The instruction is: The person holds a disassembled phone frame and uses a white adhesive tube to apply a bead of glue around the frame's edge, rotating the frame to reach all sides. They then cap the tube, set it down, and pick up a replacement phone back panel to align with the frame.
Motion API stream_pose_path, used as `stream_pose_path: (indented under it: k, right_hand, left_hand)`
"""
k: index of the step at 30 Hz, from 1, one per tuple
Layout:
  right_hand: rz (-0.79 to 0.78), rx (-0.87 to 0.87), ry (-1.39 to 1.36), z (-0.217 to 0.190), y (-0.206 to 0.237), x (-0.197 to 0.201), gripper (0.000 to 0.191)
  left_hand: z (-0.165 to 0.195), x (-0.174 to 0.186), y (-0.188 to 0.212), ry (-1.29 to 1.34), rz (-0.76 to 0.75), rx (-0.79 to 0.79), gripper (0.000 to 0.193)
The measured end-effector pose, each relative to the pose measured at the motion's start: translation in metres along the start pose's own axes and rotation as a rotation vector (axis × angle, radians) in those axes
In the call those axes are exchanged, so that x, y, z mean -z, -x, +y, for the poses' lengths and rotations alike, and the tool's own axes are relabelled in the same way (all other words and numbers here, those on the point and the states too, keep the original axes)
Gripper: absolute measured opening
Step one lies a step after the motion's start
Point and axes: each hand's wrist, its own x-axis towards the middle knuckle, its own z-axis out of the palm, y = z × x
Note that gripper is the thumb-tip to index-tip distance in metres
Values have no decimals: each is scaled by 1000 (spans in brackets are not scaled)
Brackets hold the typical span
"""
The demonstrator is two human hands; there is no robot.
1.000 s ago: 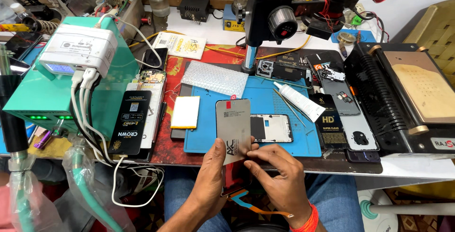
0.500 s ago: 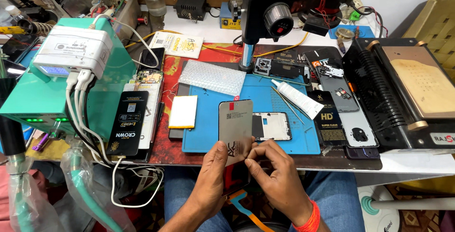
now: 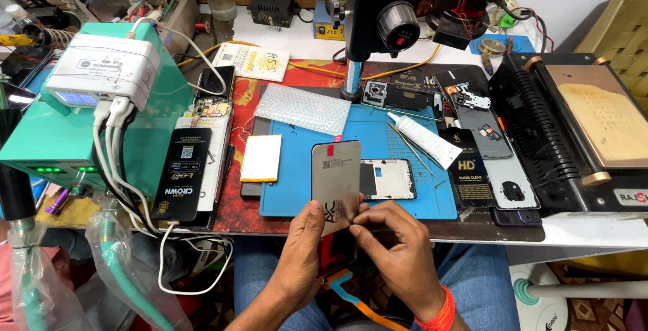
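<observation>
While both hands pinch the grey phone display panel (image 3: 335, 186) upright at the near worktop edge, main risk is flex: thin panel held only at its bottom end, top unsupported. Left hand (image 3: 305, 240) grips the lower left corner, fingers closed on it; right hand (image 3: 395, 236) has thumb and forefinger closed at the lower right edge, apparently on a clear film or liner there, can't tell exactly. Too hard a pull at that corner could, I judge, bend or crack the panel, or tear its orange flex ribbon (image 3: 351, 290) hanging over the lap at 6 o'clock. A slip drops it to the floor, not the mat.

Surface: blue silicone repair mat (image 3: 297, 182) on a red worktop, crowded. Phone frame (image 3: 386, 179) lies just behind the panel at 12 o'clock, white adhesive tube (image 3: 425, 140) at 1 o'clock, yellowish battery (image 3: 261, 158) at 10 o'clock, bubble-wrap pouch (image 3: 305, 108) beyond. Teal machine (image 3: 145, 115) with white cables at 9 o'clock, black screen separator (image 3: 574, 135) at 3 o'clock, microscope stand (image 3: 378, 20) at 12. Little free room to set the panel down flat.
</observation>
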Motion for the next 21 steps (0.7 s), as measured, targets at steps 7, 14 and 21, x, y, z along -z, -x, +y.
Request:
stream_pose_path:
  k: [7,14,21]
  right_hand:
    - [-71,87,52,-3,1,0,12]
    - [-287,-69,44,-21,10,12,13]
    - [-554,-187,41,-28,14,32,18]
  left_hand:
    - [0,3,0,-88,28,-59,68]
    - [8,4,-1,-68,54,-49,75]
    - [22,4,0,-59,122,-30,84]
